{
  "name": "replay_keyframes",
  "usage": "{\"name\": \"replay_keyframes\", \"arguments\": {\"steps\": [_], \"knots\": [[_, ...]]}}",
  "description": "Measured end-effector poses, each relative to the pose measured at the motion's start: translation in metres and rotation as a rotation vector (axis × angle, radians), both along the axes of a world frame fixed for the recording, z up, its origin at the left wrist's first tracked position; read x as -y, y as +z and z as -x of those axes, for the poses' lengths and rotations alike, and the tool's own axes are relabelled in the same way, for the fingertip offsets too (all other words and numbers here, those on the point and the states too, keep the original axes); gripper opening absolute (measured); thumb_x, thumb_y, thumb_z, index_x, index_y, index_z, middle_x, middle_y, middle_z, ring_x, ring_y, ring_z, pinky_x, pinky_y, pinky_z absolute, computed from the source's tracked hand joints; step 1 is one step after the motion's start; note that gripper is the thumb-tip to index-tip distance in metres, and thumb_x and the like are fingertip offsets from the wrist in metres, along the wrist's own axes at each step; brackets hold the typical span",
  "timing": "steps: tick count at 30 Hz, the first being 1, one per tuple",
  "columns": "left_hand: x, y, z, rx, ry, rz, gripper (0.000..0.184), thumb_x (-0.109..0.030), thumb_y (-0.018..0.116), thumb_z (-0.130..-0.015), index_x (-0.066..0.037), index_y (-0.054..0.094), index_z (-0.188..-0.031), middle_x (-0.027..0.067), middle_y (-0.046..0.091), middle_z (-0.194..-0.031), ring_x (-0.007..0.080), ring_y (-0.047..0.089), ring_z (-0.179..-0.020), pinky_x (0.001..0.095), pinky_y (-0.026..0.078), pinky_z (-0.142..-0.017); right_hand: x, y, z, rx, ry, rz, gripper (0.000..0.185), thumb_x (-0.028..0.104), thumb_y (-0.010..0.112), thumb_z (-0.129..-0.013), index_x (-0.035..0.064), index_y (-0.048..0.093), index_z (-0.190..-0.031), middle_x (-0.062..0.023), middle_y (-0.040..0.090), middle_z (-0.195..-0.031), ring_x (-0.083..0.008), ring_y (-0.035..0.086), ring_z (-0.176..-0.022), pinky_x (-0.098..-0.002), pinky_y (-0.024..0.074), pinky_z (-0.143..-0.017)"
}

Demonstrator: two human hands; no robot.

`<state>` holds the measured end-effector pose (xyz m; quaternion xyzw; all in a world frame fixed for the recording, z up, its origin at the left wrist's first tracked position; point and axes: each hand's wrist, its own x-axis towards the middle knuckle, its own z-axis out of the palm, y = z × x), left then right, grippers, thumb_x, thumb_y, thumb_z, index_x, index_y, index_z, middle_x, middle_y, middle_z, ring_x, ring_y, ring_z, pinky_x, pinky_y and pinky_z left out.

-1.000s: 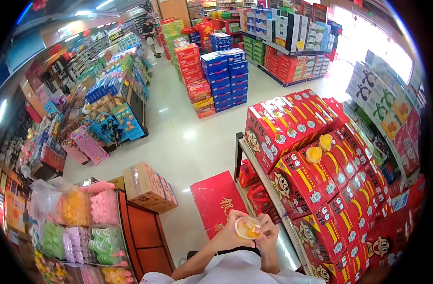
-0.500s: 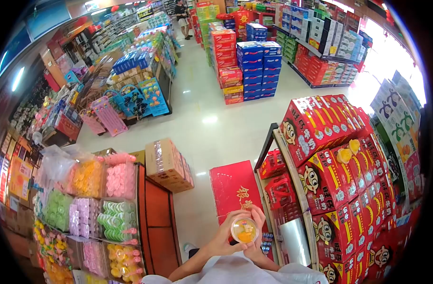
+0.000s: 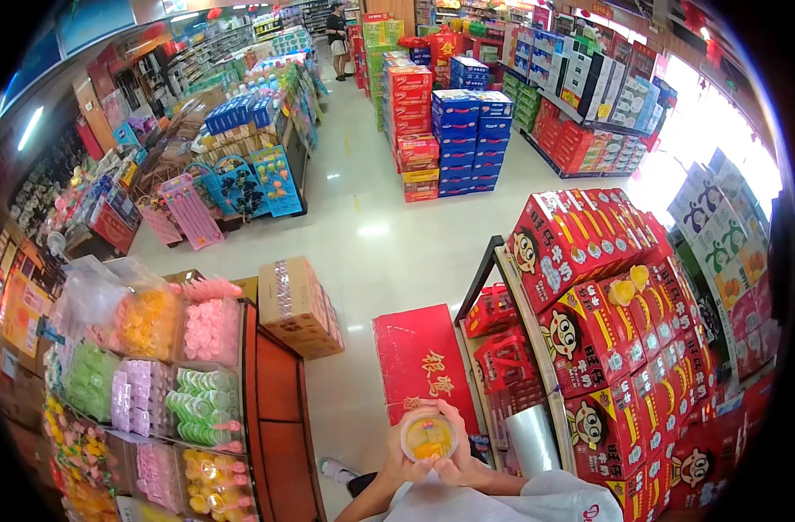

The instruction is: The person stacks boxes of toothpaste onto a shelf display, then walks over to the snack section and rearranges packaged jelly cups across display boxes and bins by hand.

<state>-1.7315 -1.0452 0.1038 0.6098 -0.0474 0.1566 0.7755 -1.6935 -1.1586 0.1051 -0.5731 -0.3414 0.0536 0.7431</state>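
A small clear round cup with yellow-orange pieces inside is held at the bottom centre, its round top facing up. My left hand wraps round its left side. Around the right side curls my right hand. Beyond the hands, a red box with gold characters lies low down. Two yellow cups rest on the red milk boxes at the right.
A candy stand with bins of colourful sweets is at the left. Behind it a cardboard box sits on the floor. Stacked blue boxes rise further up the aisle. A person stands far back.
The cup was tilted and fingered at its right edge a second ago; now both hands cup it from the sides, nearer the body's midline. The camera view has turned left.
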Motion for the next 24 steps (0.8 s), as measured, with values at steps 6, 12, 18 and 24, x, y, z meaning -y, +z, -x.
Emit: {"name": "replay_keyframes", "arguments": {"steps": [6,12,18,24], "knots": [[0.012,0.0,0.001,0.087,0.168,-0.006,0.069,-0.04,0.066,-0.08,0.006,0.04,-0.124,0.0206,0.056,-0.115,0.026,0.057,-0.106,0.0354,0.045,-0.091,0.009,0.003,0.01,-0.108,-0.02,0.074,0.074,0.031,0.057,-0.086,-0.0062,0.022,-0.139,-0.0226,0.037,-0.132,-0.0292,0.041,-0.121,-0.04,0.0334,-0.102],[-0.002,-0.006,0.015,0.022,0.098,-0.05,0.071,-0.047,0.06,-0.085,0.004,0.034,-0.127,0.0195,0.05,-0.123,0.0246,0.052,-0.112,0.0362,0.042,-0.095,-0.003,-0.008,0.021,-0.112,-0.052,0.114,0.076,0.038,0.052,-0.089,-0.0087,0.019,-0.139,-0.0206,0.038,-0.128,-0.0279,0.042,-0.118,-0.0386,0.0342,-0.1],[-0.026,-0.006,0.035,0.039,0.169,-0.152,0.061,-0.038,0.055,-0.088,0.003,0.034,-0.128,0.0188,0.05,-0.121,0.024,0.052,-0.11,0.0363,0.042,-0.094,-0.034,0.001,0.037,-0.204,0.01,0.071,0.072,0.04,0.045,-0.092,-0.0063,0.017,-0.14,-0.0206,0.038,-0.13,-0.0284,0.042,-0.119,-0.0395,0.0338,-0.101],[-0.052,-0.018,0.052,0.0,0.157,-0.12,0.064,-0.037,0.059,-0.086,0.002,0.031,-0.13,0.0167,0.049,-0.119,0.0236,0.051,-0.11,0.0365,0.042,-0.094,-0.059,-0.004,0.047,-0.221,0.037,0.068,0.072,0.044,0.042,-0.093,-0.0048,0.019,-0.141,-0.0198,0.038,-0.133,-0.0275,0.043,-0.12,-0.0392,0.0342,-0.101]]}}
